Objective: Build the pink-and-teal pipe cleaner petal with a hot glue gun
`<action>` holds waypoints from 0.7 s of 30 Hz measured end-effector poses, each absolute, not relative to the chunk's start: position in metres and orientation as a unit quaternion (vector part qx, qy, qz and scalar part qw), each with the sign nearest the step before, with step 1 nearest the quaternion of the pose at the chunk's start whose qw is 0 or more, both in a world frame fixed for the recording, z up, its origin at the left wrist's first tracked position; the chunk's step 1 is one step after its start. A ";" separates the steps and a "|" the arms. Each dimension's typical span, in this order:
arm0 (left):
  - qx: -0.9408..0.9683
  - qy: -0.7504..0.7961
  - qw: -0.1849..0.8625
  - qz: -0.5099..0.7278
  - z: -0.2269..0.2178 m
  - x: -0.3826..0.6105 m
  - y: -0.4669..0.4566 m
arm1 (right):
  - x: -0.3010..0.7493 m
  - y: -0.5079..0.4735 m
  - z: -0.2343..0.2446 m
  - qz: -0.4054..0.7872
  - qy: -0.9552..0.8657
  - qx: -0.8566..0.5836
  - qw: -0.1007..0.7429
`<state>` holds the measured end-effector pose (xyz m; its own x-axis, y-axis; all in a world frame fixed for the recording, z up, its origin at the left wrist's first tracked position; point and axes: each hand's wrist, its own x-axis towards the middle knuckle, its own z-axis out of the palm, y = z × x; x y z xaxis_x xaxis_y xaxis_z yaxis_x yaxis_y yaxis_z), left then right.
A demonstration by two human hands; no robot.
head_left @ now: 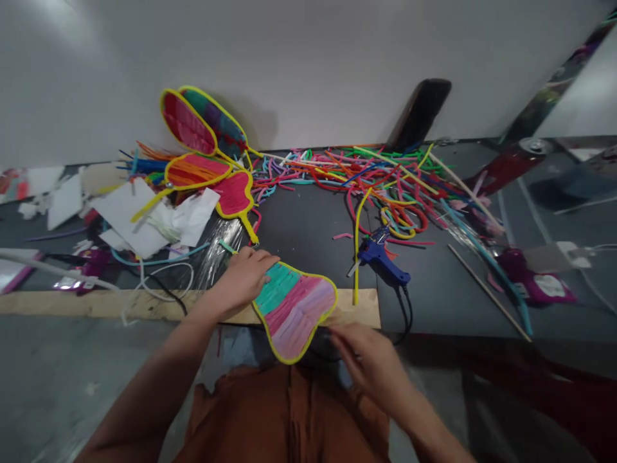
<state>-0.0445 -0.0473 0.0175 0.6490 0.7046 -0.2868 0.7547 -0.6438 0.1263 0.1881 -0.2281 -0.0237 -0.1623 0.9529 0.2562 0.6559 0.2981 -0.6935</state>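
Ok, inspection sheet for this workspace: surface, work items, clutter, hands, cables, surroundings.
Surface: dark table, brown strip along near edge.
Work items: striped yellow-edged piece reaching past that edge; blue glue gun right of it; similar pieces behind, left.
Clutter: coloured pipe cleaners, white scraps.
Hands: left hand on the striped piece; right hand near its lower right edge, contact unclear.
Cables: white cable left, black cord at glue gun.
Surroundings: pale wall, phone leaning there, red can.

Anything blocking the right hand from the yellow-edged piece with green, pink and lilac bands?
Nothing visible. The right hand is just off the lower right edge of the yellow-edged banded piece. The left hand covers only its narrow far end; the blue glue gun lies farther right, outside the gap.
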 end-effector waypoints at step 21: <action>0.895 0.429 0.121 -0.035 -0.005 -0.028 -0.076 | 0.283 -0.133 -0.034 0.025 -0.655 -0.717 0.235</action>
